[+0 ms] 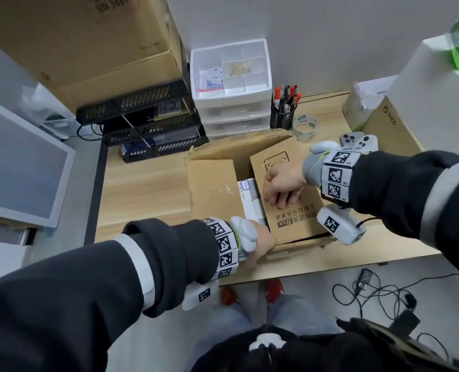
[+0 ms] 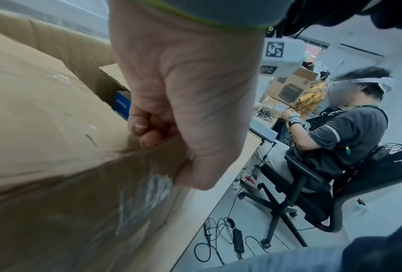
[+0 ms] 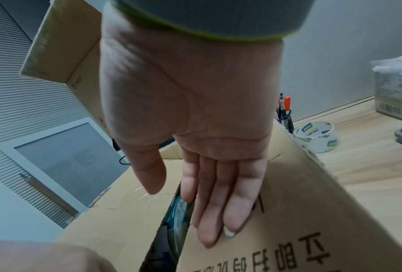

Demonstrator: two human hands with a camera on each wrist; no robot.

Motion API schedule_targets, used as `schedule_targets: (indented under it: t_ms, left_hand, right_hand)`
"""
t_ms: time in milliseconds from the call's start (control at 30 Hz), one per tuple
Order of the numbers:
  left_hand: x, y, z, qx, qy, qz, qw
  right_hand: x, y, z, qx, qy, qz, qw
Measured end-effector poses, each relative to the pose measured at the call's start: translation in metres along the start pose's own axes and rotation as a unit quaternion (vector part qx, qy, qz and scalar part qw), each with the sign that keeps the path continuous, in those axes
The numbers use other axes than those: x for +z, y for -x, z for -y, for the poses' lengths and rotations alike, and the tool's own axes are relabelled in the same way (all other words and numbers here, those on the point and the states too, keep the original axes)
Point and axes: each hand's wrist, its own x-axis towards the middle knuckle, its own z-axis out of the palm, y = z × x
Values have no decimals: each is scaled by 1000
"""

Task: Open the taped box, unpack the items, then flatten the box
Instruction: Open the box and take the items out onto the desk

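Cardboard box (image 1: 214,183) sits on the wooden desk (image 1: 142,181), near its front edge, top flaps parted along the centre seam. Right flap (image 1: 292,208) carries printed Chinese characters; left flap (image 1: 212,186) shows scraps of clear tape. Right hand (image 1: 282,186) lies flat on the right flap beside the gap, fingers (image 3: 218,208) straight and together, thumb spread out over the gap; it grips nothing. Left hand (image 1: 257,245) is at the near side of the box, fingers (image 2: 146,128) curled over the cardboard edge with the thumb pressed against the outer wall, so it holds the box rim. Through the gap: a white carton (image 1: 249,200) in the head view, a blue box marked ANKER (image 2: 122,104) in the left wrist view, and something round and dark teal in the right wrist view, not identifiable. Behind the box on the desk: clear tape roll (image 1: 305,126), black mesh pen holder (image 1: 283,114), white drawer unit (image 1: 231,84), and to the right a white game controller (image 1: 357,139). Cables (image 1: 378,291) lie on the floor under the desk.
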Motion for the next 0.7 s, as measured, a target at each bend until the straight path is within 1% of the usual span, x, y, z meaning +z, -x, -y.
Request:
schedule_targets:
  t_ms: [33, 100, 133, 167, 200, 233, 300, 400, 467, 533, 600, 633, 667, 700]
  left_hand:
    - [0, 0, 3, 6, 15, -6, 1000]
    - [-8, 5, 4, 10, 33, 39, 999]
    - [-13, 9, 4, 16, 42, 48, 998]
    - [-15, 10, 7, 25, 54, 33, 998]
    - [-17, 12, 10, 12, 64, 28, 997]
    - [-19, 14, 13, 2, 57, 5, 998]
    - [-19, 14, 22, -14, 63, -16, 998]
    - [-24, 22, 33, -37, 59, 1, 998]
    - [-24, 26, 39, -39, 75, -5, 996]
    - [-25, 32, 41, -44, 67, -30, 996]
    - [-35, 37, 39, -42, 53, -43, 997]
    - [-49, 45, 38, -43, 34, -40, 998]
    - [-63, 56, 40, -59, 32, -56, 996]
    - [-75, 58, 39, -104, 48, -63, 991]
  right_hand:
    - [-1, -1, 0, -2, 3, 0, 1000]
    - [-2, -3, 3, -9, 4, 5, 1000]
    - [-3, -3, 4, -15, 2, 9, 1000]
    - [-3, -4, 6, -21, -2, 11, 1000]
    - [-2, -3, 9, -27, -3, 14, 1000]
    - [-1, -3, 12, -34, -2, 19, 999]
    - [4, -5, 16, -39, 15, 31, 999]
    - [10, -4, 26, -48, 84, 35, 995]
    - [14, -2, 31, -42, 147, 33, 988]
    - [15, 4, 38, -35, 214, 20, 976]
    - [12, 8, 46, -43, 249, 0, 967]
    - [8, 13, 54, -53, 262, -9, 964]
    - [2, 16, 61, -60, 272, -16, 960]
    - [-7, 21, 71, -60, 283, -19, 957]
